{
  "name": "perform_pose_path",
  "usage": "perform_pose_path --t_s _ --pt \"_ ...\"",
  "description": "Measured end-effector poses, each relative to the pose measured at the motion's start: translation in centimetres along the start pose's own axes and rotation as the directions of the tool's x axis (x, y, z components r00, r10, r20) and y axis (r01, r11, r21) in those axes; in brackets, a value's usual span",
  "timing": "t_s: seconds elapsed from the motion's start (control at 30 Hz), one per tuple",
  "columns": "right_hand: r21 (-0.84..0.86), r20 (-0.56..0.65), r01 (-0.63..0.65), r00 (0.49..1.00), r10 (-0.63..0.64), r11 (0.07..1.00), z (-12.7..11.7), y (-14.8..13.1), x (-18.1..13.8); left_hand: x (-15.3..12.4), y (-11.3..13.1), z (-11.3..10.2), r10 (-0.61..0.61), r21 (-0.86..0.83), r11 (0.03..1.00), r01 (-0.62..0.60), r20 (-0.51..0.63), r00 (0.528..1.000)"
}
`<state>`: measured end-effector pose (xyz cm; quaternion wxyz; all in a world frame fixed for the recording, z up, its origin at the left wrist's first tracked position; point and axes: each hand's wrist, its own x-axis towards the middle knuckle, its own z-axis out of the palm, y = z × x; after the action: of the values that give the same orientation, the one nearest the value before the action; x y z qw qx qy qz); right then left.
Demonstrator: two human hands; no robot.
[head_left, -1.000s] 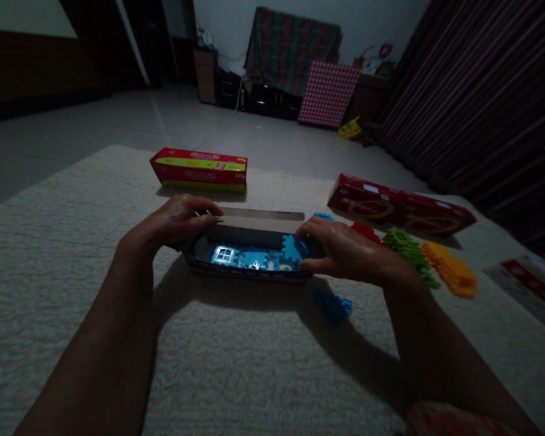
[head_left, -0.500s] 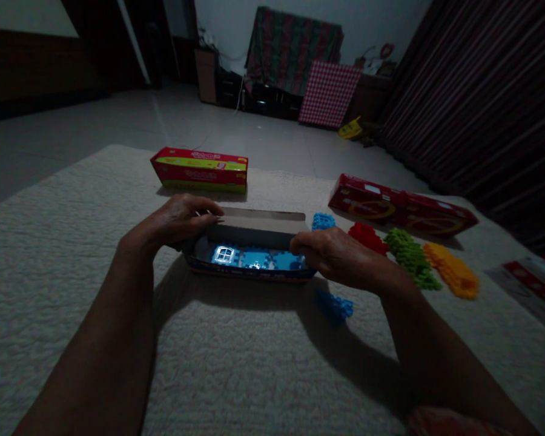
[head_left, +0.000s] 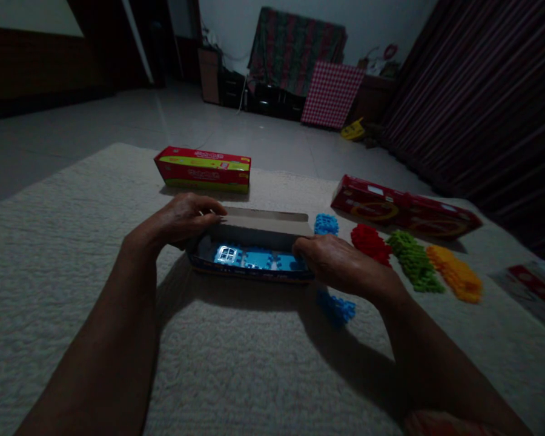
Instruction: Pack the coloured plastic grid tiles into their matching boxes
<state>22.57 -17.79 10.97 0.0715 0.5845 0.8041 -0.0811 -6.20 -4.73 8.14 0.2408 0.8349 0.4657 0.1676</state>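
A long cardboard box point(head_left: 254, 275) with its lid flap point(head_left: 266, 221) raised lies in front of me. Inside it are several blue interlocking toy pieces point(head_left: 258, 259), one with a window pattern. My left hand point(head_left: 181, 219) is closed on the box's back left corner, the fingers at the flap. At the right end, my right hand point(head_left: 336, 257) grips the box edge with bent fingers and thumb. Loose blue pieces point(head_left: 338, 307) lie on the mat just below my right hand. Another blue stack point(head_left: 326, 224) stands behind it.
Beyond the right hand lie piles of red point(head_left: 371, 243), green point(head_left: 415, 261) and orange pieces point(head_left: 455, 274). A red and yellow box point(head_left: 204, 171) stands at the back left, a dark red box point(head_left: 404, 206) at the back right. Everything rests on a pale quilted mat point(head_left: 236, 363).
The whole view has shifted slightly. Both hands keep their hold on the box, and the pieces inside look the same.
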Motion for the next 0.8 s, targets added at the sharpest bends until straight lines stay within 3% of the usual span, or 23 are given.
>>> perform_pose_path --t_s 0.57,0.8 --pt "-0.035 -0.051 -0.010 0.999 0.008 0.999 0.44 -0.51 -0.15 -0.34 0.15 -0.07 -0.050 -0.028 0.998 0.050 0.007 0.999" --pt "-0.077 0.006 -0.044 0.999 0.045 0.996 0.29 -0.55 -0.20 -0.17 -0.14 -0.01 -0.028 -0.032 0.999 0.028 0.017 0.999"
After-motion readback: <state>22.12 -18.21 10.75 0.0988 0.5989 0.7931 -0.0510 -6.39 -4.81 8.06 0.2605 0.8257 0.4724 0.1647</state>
